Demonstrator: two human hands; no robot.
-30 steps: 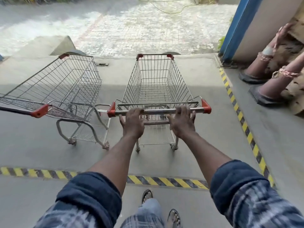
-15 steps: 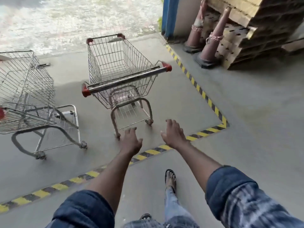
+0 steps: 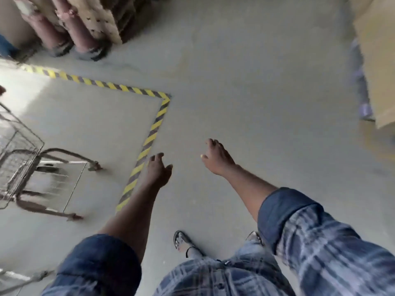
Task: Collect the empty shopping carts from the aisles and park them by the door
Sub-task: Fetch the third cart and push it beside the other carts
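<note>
Both your left hand [image 3: 159,171] and right hand [image 3: 217,159] hang loose, empty; cart [image 3: 20,152] at nine o'clock lies crosswise; bare floor [image 3: 267,103] toward three.

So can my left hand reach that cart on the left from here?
Probably not without a step. The left hand hangs open by the hazard tape, with bare floor between it and the cart at the frame's left edge. Nothing blocks the way, though.

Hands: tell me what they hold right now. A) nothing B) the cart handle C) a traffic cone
A: the left hand and right hand hang with loose fingers over the floor, apart from the shopping cart at the left edge.
</note>
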